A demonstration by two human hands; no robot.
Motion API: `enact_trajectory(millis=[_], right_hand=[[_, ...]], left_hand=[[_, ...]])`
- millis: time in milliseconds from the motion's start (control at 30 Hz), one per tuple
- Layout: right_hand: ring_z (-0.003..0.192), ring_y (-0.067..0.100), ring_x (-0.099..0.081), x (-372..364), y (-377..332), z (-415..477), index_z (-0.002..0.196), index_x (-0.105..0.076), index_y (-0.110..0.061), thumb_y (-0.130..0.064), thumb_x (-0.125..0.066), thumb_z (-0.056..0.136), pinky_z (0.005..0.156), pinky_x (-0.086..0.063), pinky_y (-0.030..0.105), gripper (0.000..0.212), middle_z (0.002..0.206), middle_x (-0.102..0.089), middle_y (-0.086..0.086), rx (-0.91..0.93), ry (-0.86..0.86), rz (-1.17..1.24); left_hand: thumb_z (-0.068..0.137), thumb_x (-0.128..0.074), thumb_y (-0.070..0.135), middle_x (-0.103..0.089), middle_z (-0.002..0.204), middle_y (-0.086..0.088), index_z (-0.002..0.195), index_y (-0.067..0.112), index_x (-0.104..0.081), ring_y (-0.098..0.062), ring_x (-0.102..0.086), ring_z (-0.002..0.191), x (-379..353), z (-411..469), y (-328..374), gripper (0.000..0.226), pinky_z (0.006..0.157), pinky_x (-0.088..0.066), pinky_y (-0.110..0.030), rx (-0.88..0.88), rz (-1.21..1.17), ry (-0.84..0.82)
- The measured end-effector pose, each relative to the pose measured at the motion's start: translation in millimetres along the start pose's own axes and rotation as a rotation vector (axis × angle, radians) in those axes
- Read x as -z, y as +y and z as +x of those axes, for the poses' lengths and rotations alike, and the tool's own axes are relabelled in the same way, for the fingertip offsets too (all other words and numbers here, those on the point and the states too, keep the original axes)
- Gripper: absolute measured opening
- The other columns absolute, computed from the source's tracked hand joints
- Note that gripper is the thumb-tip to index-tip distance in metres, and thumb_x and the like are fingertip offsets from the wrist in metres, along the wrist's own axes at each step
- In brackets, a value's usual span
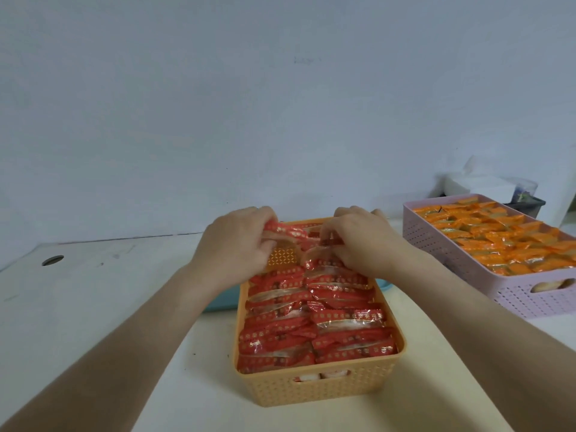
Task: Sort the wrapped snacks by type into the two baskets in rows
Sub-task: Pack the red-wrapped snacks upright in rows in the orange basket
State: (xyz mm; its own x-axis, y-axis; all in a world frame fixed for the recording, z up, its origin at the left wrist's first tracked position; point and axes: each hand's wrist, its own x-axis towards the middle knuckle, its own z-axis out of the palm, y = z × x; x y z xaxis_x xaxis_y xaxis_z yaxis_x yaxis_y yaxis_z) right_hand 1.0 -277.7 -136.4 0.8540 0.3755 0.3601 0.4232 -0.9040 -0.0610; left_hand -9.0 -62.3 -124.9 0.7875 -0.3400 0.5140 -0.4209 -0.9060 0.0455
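Both hands are working at the far end of the orange basket (314,391). The left hand (237,241) is curling its fingers round a red snack (286,230) and holding it just above the bare gap (282,256) at the end of the left row. The right hand (364,241) is pinching another red packet (330,243) at the end of the right row, though its fingers are hiding how much wrapper it is actually gripping.

Everything below is sitting tightly packed in two rows. Pressing the held snack into that gap is therefore likely risking a buckled neighbour or a packet popping up out of line, and the glossy wrapper could be slipping from the fingers.

The held snack is lying with its long axis across the basket, side to side, dipping slightly toward the right and matching the packets beneath. The pink basket (461,260) of orange snacks (498,241) is sitting well apart on the right.
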Motion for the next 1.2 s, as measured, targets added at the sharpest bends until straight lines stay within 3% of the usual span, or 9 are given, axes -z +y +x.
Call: enact_trajectory(millis=[200, 333, 467, 600, 700, 900, 1067, 1133, 1200], right_hand=[[0.076, 0.015, -0.048, 10.0, 1.8, -0.7, 0.084, -0.051, -0.027, -0.052, -0.066, 0.082, 0.07, -0.03, 0.031, 0.029, 0.071, -0.048, -0.016, 0.003, -0.033, 0.11], [0.088, 0.015, -0.051, 19.2, -5.3, -1.2, 0.091, -0.054, -0.032, -0.025, -0.053, 0.087, 0.083, -0.036, 0.034, 0.008, 0.094, -0.062, -0.012, -0.002, -0.136, 0.101], [0.095, 0.013, -0.055, 23.4, -11.9, -3.8, 0.103, -0.063, -0.033, -0.03, -0.047, 0.092, 0.091, -0.042, 0.036, 0.02, 0.106, -0.064, -0.011, 0.014, -0.214, 0.036], [0.111, 0.018, -0.057, 14.6, -7.5, -0.5, 0.118, -0.059, -0.032, -0.03, -0.054, 0.093, 0.089, -0.046, 0.034, 0.026, 0.122, -0.064, -0.005, -0.014, -0.193, 0.097], [0.113, 0.02, -0.057, 13.6, -5.5, 10.5, 0.127, -0.058, -0.032, -0.026, -0.065, 0.085, 0.091, -0.049, 0.037, 0.044, 0.123, -0.063, -0.005, -0.045, -0.225, 0.059], [0.097, 0.022, -0.06, 3.1, -14.5, 32.4, 0.09, -0.067, -0.022, -0.026, -0.065, 0.082, 0.078, -0.05, 0.033, 0.009, 0.101, -0.062, 0.0, -0.023, -0.155, -0.087], [0.081, 0.014, -0.06, 32.7, -7.2, 30.4, 0.082, -0.07, -0.023, -0.038, -0.056, 0.092, 0.077, -0.048, 0.031, 0.022, 0.085, -0.068, -0.006, 0.032, -0.567, 0.052], [0.083, 0.013, -0.064, 42.1, 4.2, 33.2, 0.079, -0.07, -0.027, -0.038, -0.056, 0.093, 0.082, -0.051, 0.033, 0.023, 0.083, -0.071, -0.008, 0.014, -0.516, 0.211], [0.08, 0.011, -0.068, 43.8, 16.5, 45.4, 0.078, -0.073, -0.023, -0.029, -0.059, 0.091, 0.078, -0.053, 0.032, 0.02, 0.08, -0.074, -0.007, -0.059, -0.271, 0.457]], left_hand=[[0.09, -0.061, 0.03, -0.064, 0.094, 0.01, 0.11, 0.032, -0.048, -0.016, -0.061, 0.085, 12.8, -9.3, 0.3, 0.024, 0.076, -0.05, -0.035, 0.016, -0.129, -0.256], [0.095, -0.047, 0.048, -0.056, 0.08, 0.018, 0.106, 0.037, -0.055, -0.001, -0.054, 0.073, 5.1, -12.2, -2.3, 0.018, 0.064, -0.037, -0.018, -0.039, -0.043, -0.463], [0.101, -0.027, 0.048, -0.055, 0.07, 0.016, 0.081, 0.034, -0.051, 0.003, -0.05, 0.067, 2.2, -9.1, -0.9, 0.034, 0.089, -0.038, -0.032, -0.076, 0.039, -0.495], [0.104, -0.027, 0.037, -0.067, 0.102, 0.014, 0.116, 0.04, -0.054, -0.009, -0.058, 0.101, -9.2, -5.4, 2.7, 0.03, 0.11, -0.018, -0.045, -0.092, 0.126, -0.502], [0.1, -0.032, 0.023, -0.067, 0.101, 0.01, 0.12, 0.041, -0.05, -0.016, -0.058, 0.102, -14.6, 1.1, 7.3, 0.032, 0.11, -0.021, -0.045, -0.096, 0.197, -0.58], [0.101, -0.03, 0.034, -0.064, 0.102, 0.011, 0.105, 0.035, -0.055, -0.015, -0.056, 0.106, -10.0, 4.6, 9.6, 0.026, 0.112, -0.019, -0.046, -0.079, 0.123, -0.613], [0.101, -0.03, 0.05, -0.064, 0.112, 0.012, 0.11, 0.033, -0.057, -0.011, -0.056, 0.106, 4.2, -7.5, 6.4, 0.033, 0.102, -0.04, -0.044, -0.052, -0.127, -0.741], [0.1, -0.036, 0.048, -0.063, 0.12, 0.018, 0.123, 0.038, -0.057, -0.003, -0.057, 0.11, 20.0, -7.9, 2.9, 0.033, 0.1, -0.044, -0.03, 0.0, -0.296, -0.683], [0.099, -0.047, 0.036, -0.068, 0.11, 0.022, 0.115, 0.039, -0.066, 0.003, -0.062, 0.1, 31.5, -0.1, -12.3, 0.025, 0.089, -0.047, -0.016, 0.111, -0.455, -0.387]])
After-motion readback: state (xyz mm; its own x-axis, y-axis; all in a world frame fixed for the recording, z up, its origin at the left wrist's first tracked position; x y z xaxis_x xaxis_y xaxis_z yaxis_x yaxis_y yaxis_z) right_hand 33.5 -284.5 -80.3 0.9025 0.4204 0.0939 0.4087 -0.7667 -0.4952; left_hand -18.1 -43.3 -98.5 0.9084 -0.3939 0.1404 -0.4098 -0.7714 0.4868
